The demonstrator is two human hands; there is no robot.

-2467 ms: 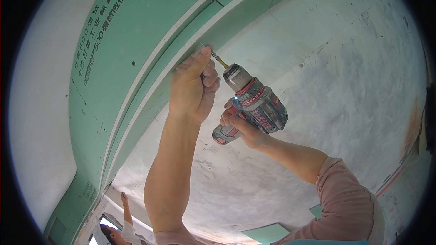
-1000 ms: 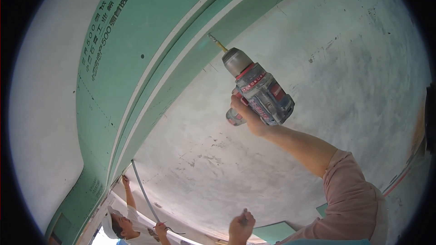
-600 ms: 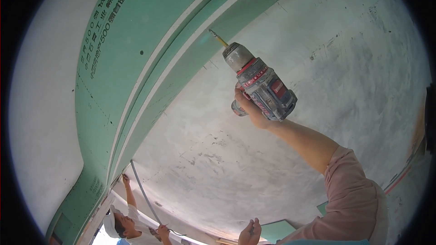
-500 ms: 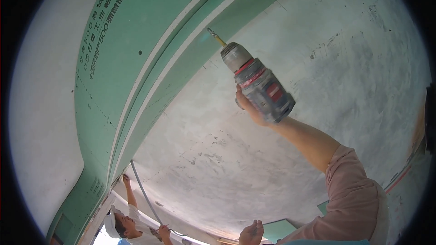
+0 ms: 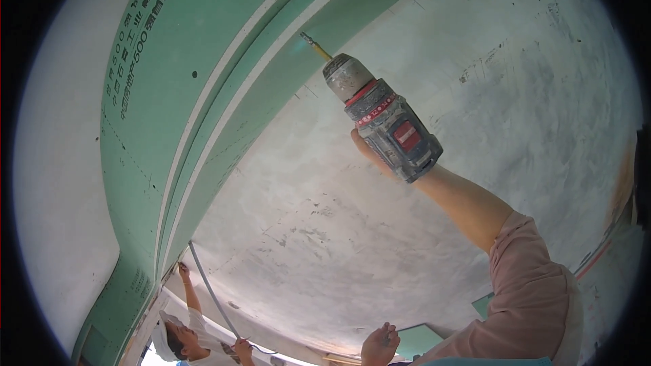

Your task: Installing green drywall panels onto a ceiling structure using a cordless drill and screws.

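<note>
My right hand [image 5: 367,151] is raised and wrapped around the grip of a dark grey and red cordless drill [image 5: 397,129]. A long bit [image 5: 317,47] points up and to the left from its chuck, and the tip is at or close to the side face of the green plasterboard [image 5: 278,88]; contact is hard to judge. Low in the view, my left hand [image 5: 380,346] is held up with fingers curled together. Whatever it may be pinching is too small to make out.
At the lower left a co-worker in a white cap [image 5: 163,339] reaches one hand to the board's edge and holds a long grey pole or tube [image 5: 211,289] in the other. A stepped green ceiling drop [image 5: 156,129] curves overhead beside a grey plastered ceiling [image 5: 461,129].
The drill has shifted slightly up and left, and its blur is gone. The board appears slightly further left in view. My left hand stays curled.
</note>
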